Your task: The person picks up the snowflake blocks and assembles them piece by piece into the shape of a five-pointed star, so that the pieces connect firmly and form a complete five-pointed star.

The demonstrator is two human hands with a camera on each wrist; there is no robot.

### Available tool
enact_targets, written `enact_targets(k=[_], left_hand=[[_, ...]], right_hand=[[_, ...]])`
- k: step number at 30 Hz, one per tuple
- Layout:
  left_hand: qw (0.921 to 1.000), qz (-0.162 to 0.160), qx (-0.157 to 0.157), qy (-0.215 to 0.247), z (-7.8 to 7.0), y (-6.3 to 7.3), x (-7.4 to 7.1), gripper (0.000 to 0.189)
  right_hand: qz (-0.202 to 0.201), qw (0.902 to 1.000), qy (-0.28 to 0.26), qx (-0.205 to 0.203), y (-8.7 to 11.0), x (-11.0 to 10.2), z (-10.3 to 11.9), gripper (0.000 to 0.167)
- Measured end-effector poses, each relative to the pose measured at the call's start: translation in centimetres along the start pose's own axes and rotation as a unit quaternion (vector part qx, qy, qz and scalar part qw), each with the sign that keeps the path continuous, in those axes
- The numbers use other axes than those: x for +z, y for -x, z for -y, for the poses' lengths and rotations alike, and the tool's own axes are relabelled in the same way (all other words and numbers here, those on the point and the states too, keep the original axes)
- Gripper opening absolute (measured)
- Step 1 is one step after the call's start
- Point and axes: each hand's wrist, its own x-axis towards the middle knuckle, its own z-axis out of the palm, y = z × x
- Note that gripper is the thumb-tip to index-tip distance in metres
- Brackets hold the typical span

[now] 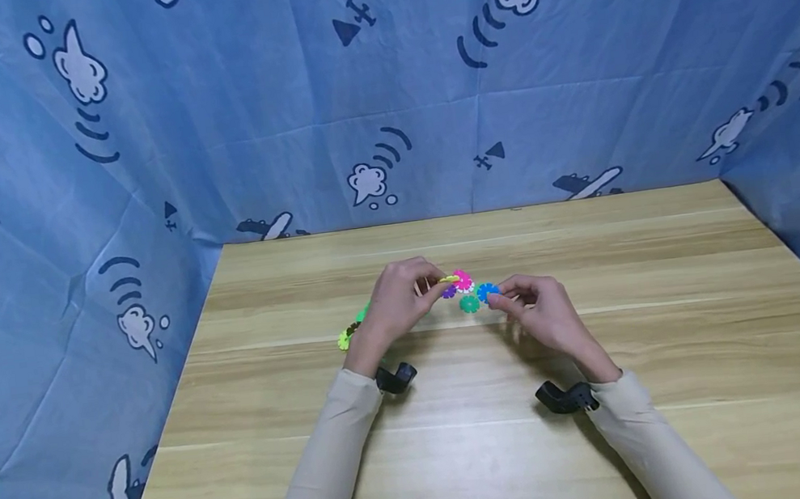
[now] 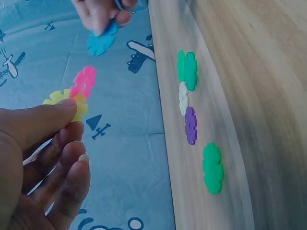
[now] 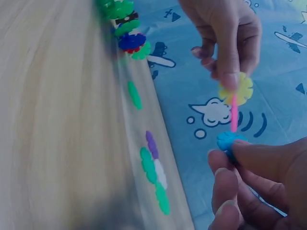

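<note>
My left hand [image 1: 403, 299] pinches a yellow snowflake disc [image 2: 60, 99] between thumb and index finger. A pink snowflake disc [image 2: 84, 82] is slotted into its edge. My right hand [image 1: 540, 309] pinches a blue snowflake disc [image 2: 101, 42] by its edge. In the left wrist view, a gap separates the blue disc from the pink one. Both hands are held above the table, facing each other. Lying beneath them are a purple disc [image 2: 191, 125], a white disc [image 2: 183, 98] and several green discs [image 2: 213, 167].
A cluster of mixed discs [image 3: 128, 28], green, blue, red and brown, lies to the left, partly hidden by my left hand in the head view. The wooden table [image 1: 464, 438] meets a blue patterned curtain [image 1: 414, 102] along its back edge.
</note>
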Motion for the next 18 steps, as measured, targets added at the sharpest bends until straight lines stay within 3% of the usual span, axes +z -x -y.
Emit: enact_targets(k=[10,18], left_hand=[[0.9991,0.015,0.034,-0.023,-0.4,-0.2,0.7,0.006],[0.9978,0.03,0.049,-0.034,-0.6,0.0,1.4,0.006]], right_hand=[[0.006,0.9969,-0.079,-0.002,0.1,0.2,1.0,0.03],[0.017,0.9964,-0.084,0.004,0.4,0.3,1.1,0.028]])
